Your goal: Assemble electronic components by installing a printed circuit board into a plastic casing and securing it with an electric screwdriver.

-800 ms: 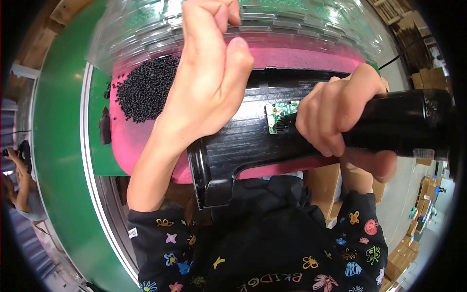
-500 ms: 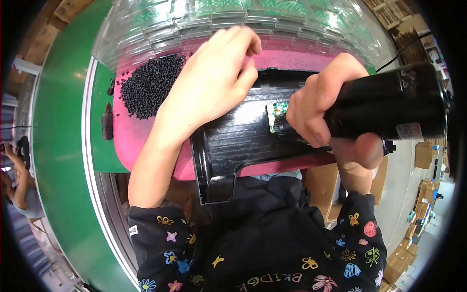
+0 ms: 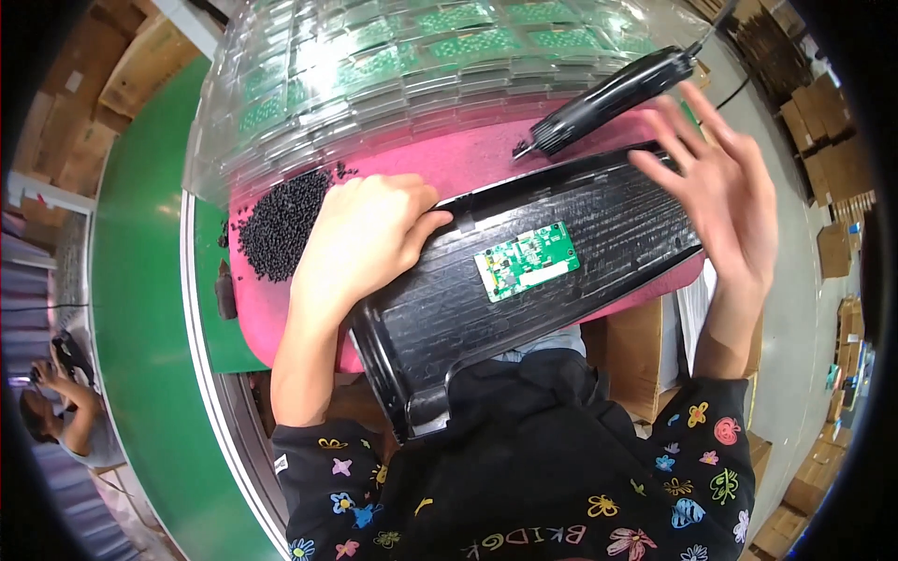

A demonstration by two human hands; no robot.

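Note:
A long black plastic panel [image 3: 599, 210] lies slantwise on the pink mat, its near left end jutting past the mat's front edge toward me. My left hand [image 3: 369, 229] is closed over the panel's far left corner, its fingertips partly hidden. Inside the panel sits a green circuit board [image 3: 528, 262] with dark spots at some corners. Beyond the panel, a black electric screwdriver [image 3: 613, 101] slants with its bit low over the mat, small black bits by its tip. Spread and slightly blurred, the fingers of my right hand [image 3: 725, 192] hover above the panel's right end, holding nothing.
A heap of small black screws [image 3: 285, 224] lies on the pink mat [image 3: 262, 323] at left. Clear plastic trays of green boards [image 3: 374, 70] are stacked behind. A dark object [image 3: 225, 292] rests on the green surface. Cardboard boxes [image 3: 627, 360] stand below right; another person sits far left.
My right hand has let go of the screwdriver and opened; the tool now sits beyond the panel. The circuit board is uncovered. My left hand has come down onto the panel, which has tilted round.

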